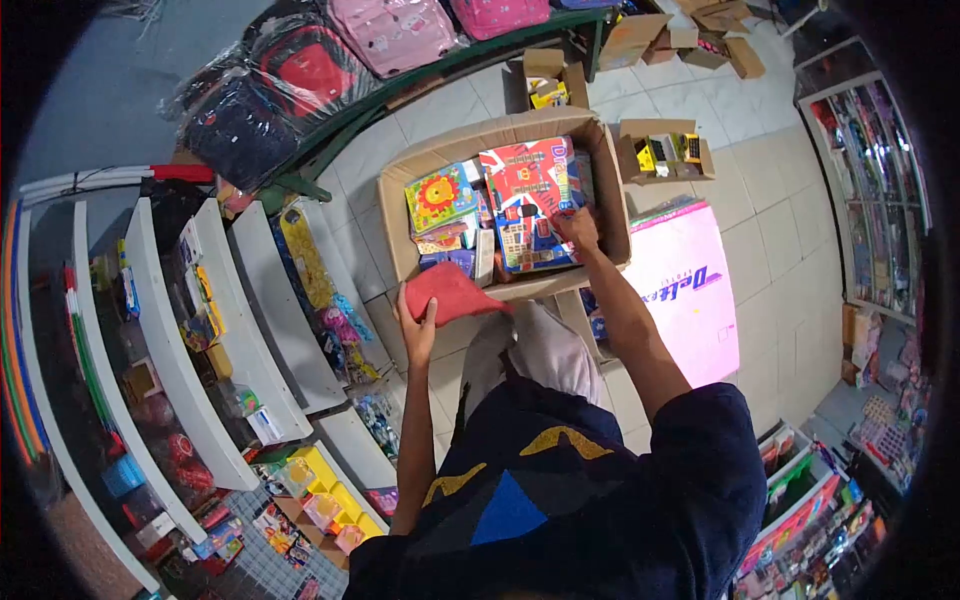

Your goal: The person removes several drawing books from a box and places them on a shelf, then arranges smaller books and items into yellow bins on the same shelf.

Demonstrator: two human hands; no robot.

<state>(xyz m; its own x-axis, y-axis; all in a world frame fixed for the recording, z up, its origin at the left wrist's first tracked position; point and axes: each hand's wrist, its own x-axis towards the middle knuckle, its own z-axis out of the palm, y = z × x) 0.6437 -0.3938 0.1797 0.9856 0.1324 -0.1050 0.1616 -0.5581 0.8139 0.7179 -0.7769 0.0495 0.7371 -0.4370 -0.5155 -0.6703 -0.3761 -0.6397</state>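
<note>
A red cloth point(447, 292) is gripped in my left hand point(416, 312), its thumb lying on top. The cloth hangs in front of the near left corner of a large open cardboard box point(400, 172). Inside the box, my right hand point(578, 230) has its fingers closed at the right edge of a red and blue drawing book point(530, 185). To the left of that book lie smaller colourful books point(440, 197), the top one with a lion on a yellow and green cover. More stacked items in the box are partly hidden beneath the drawing book.
A pink package point(690, 290) lies right of the box. Small open cartons point(665, 155) stand behind it on the tiled floor. Wrapped backpacks point(300, 75) sit on a green rack point(400, 80) at the back. White shelves point(265, 300) line the left, and a display case point(880, 180) stands far right.
</note>
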